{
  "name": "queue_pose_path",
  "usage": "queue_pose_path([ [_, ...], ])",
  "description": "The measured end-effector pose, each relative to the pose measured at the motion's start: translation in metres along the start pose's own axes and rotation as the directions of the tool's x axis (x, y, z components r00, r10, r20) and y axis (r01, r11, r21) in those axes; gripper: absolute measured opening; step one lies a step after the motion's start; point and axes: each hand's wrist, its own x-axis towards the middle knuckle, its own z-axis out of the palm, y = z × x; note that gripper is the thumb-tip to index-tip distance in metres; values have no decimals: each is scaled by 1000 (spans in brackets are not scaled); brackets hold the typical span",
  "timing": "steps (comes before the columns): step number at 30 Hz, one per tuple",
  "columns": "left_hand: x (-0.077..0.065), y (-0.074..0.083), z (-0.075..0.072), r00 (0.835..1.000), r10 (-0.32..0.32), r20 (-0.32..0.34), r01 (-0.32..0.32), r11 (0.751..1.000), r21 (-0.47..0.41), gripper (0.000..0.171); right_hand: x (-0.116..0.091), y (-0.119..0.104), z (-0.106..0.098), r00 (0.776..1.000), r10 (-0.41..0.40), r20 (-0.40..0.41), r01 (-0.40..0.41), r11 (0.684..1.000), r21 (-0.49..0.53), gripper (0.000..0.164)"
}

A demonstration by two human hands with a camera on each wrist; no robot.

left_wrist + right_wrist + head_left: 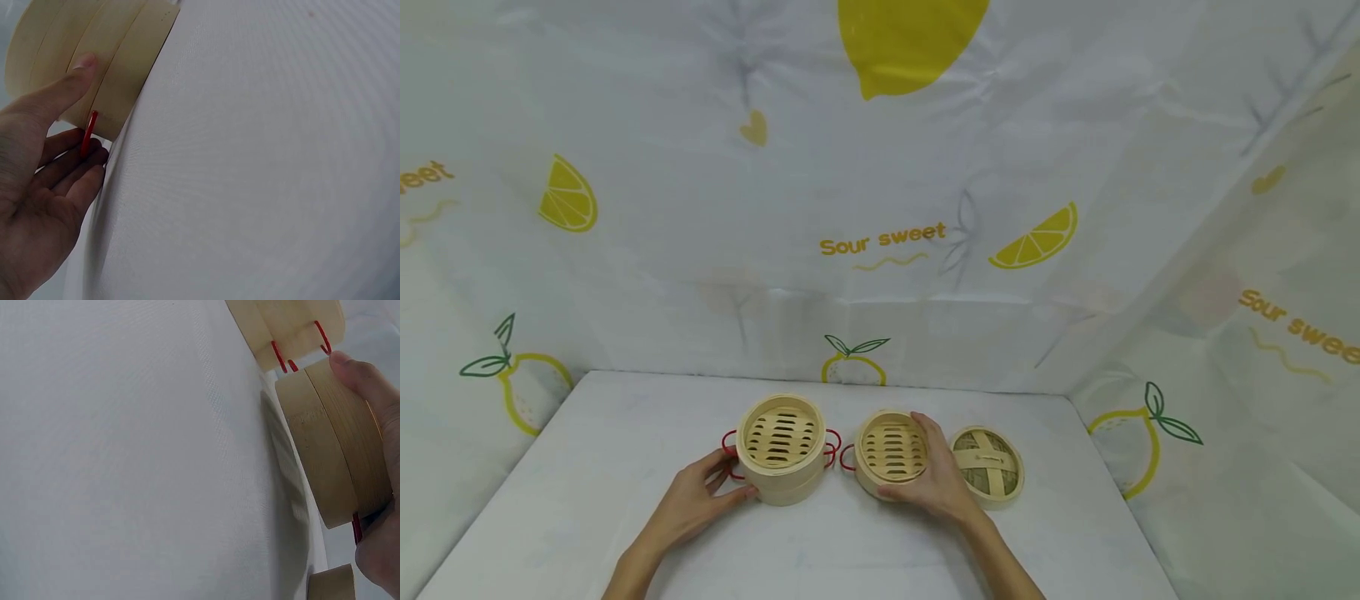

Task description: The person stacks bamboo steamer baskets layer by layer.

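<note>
A stack of small bamboo steamer baskets (785, 486) with a slatted top stands left of centre, red loop handles on its sides. My left hand (694, 498) holds its left side. In the left wrist view, the thumb presses the bamboo wall (128, 47) while the other fingers curl by a red handle (89, 132). My right hand (942, 479) grips another slatted steamer basket (872, 482), thumb at the near side and fingers round the far right rim. In the right wrist view this basket (319, 453) is tilted, with a shadow on the tabletop beside it.
A round woven bamboo lid (988, 467) with crossed strips lies just right of my right hand. The white tabletop (820, 558) meets walls of lemon-print cloth (880, 308) at the back and sides. Red handles of both steamers come close together between them.
</note>
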Motion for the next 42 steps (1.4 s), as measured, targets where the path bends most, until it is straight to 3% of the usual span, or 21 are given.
queue_pose_path([
  [9, -1, -2, -1, 1000, 5, -10, -5, 1000, 18, 80, 4, -5, -9, 999, -17, -32, 17, 1000, 8, 127],
  [22, 0, -1, 1, 1000, -4, -10, 4, 1000, 14, 82, 7, -9, -27, 998, 52, -46, -51, 998, 32, 127],
  [33, -1, 1, 0, 1000, -15, 2, 15, 999, 30, 85, 14, -19, -37, 997, -21, -77, 27, 997, 78, 129],
  [42, -1, 2, 0, 1000, -22, 7, 22, 999, 31, 83, 17, -35, -41, 996, -30, -84, 37, 996, 83, 129],
])
